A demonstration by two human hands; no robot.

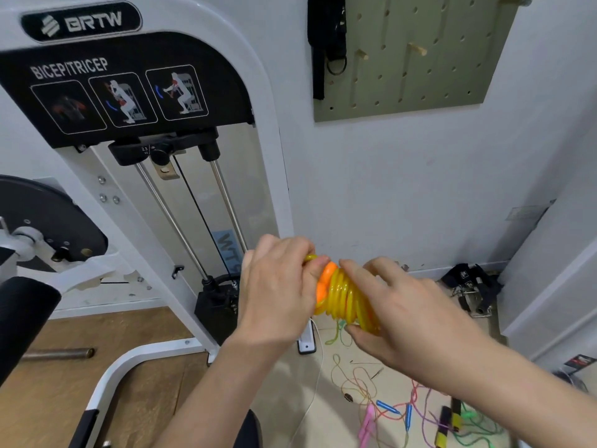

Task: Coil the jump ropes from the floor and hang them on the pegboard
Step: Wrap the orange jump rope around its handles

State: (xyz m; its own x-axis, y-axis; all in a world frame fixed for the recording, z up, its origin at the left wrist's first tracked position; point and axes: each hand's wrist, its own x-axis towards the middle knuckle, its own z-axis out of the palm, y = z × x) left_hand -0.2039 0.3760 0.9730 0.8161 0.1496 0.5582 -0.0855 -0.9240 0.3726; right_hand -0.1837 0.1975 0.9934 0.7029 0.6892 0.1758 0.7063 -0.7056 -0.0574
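Note:
A yellow jump rope (344,294) is wound in tight coils around its orange handles (324,281), held in the air in front of the wall. My left hand (277,286) grips the handle end of the bundle. My right hand (397,305) holds the coils from the right, thumb under them. The olive pegboard (416,56) with wooden pegs (417,49) hangs on the wall above right. Several loose jump ropes (416,415) in pink, blue, green and purple lie tangled on the floor at the lower right.
A white bicep/tricep weight machine (135,156) fills the left side, its base (155,350) reaching across the wooden floor. A black strap (326,43) hangs at the pegboard's left edge. Black straps with metal clips (471,286) lie by the wall at right.

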